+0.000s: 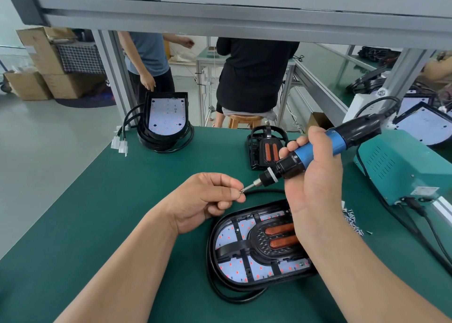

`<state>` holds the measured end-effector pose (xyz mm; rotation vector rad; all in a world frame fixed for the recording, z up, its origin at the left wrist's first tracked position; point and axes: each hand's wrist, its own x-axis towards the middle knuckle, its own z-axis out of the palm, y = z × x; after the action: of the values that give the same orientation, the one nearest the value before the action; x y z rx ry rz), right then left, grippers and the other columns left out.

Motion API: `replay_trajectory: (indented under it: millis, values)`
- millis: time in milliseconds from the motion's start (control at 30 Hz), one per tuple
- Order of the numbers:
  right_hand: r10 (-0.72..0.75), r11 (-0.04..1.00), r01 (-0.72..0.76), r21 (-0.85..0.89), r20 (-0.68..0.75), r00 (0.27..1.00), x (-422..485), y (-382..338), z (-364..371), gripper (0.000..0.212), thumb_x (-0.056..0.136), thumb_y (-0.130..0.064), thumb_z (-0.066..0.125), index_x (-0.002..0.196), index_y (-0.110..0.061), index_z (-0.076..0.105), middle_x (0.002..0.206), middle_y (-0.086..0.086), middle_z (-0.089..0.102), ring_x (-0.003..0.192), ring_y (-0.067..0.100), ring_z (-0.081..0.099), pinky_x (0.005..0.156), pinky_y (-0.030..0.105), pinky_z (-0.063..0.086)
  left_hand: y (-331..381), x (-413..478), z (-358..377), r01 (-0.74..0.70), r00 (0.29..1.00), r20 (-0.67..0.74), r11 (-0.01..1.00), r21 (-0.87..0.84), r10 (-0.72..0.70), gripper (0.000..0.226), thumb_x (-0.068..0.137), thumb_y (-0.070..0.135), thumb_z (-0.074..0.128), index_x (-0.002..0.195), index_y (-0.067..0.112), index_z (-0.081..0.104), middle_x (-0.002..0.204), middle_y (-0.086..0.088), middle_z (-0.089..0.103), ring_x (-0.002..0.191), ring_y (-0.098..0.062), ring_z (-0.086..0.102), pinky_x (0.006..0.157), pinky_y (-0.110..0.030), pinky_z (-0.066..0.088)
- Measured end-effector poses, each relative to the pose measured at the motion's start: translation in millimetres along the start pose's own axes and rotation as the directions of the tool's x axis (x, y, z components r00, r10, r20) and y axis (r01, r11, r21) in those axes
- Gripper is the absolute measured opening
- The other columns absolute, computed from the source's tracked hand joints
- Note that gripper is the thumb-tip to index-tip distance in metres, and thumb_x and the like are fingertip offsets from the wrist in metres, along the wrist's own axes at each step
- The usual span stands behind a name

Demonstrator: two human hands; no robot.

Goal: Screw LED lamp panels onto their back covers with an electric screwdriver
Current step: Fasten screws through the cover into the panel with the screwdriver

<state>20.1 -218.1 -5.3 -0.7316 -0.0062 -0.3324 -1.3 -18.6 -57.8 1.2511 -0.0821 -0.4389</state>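
Left hand is curled, thumb and forefinger pinching 1 small screw, other fingers tucked under. Screw sits right at the bit tip of the electric screwdriver. Right hand is wrapped round the driver's blue barrel, thumb on top. Tool is tilted, bit pointing down and to the left. Both hands are up off the bench, above the work.

LED panel, white with red dots, lies flat in its black back cover on the green mat. It's directly below the right wrist, which hides its right end. Black ribbed frame with 2 orange strips sits over the panel's middle. Black cable loops round the cover's left edge.

Loose screws are heaped on the mat just right of the right forearm. Teal box sits at the right edge of the bench, leads plugged into its front.

Far left of the mat: 2nd lamp propped tilted on coiled black cable, panel facing us, 2 white connectors beside it. Far centre: separate black frame part with 2 orange strips, just behind the driver's nose.

Behind the bench are 2 people: 1 standing at the left, 1 seated on a wooden stool. Cardboard boxes stacked far left.
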Motion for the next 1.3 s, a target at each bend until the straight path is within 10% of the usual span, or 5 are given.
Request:
replay_trajectory:
  millis: [433,767,1300]
  values:
    - [0.097,0.992,-0.091,0.086,-0.062,0.993,3,-10,-1,0.018,0.1,-0.018,0.071,0.109,-0.012,0.055,0.08,0.001,0.058,0.069,0.017,0.057,0.073,0.034,0.057,9,-9,-9,0.048,0.999,0.017,0.996,0.075,-0.049,0.032,0.09,0.019,0.067,0.114,-0.003,0.07,0.089,-0.015,0.068,0.059,-0.01,0.044,0.046,-0.016,0.032]
    - [0.188,0.977,-0.213,0.029,0.366,0.912,-6,-23,8,0.01,0.1,-0.017,0.053,0.108,-0.015,0.057,0.074,-0.002,0.049,0.06,0.012,0.047,0.059,0.027,0.047,12,-14,-6,0.077,0.986,0.075,0.799,0.596,-0.151,0.043,0.07,0.04,0.087,0.106,0.018,0.083,0.086,-0.004,0.067,0.065,-0.013,0.04,0.054,-0.021,0.029]
    - [0.226,0.961,-0.276,-0.024,0.649,0.727,-22,-21,13,0.02,0.086,-0.02,0.055,0.105,-0.016,0.059,0.067,-0.004,0.049,0.053,0.01,0.045,0.052,0.026,0.044,9,-11,-8,0.04,0.997,0.033,0.804,0.594,-0.073,0.025,0.077,0.029,0.082,0.1,0.02,0.085,0.072,0.003,0.065,0.056,-0.009,0.039,0.048,-0.018,0.029]
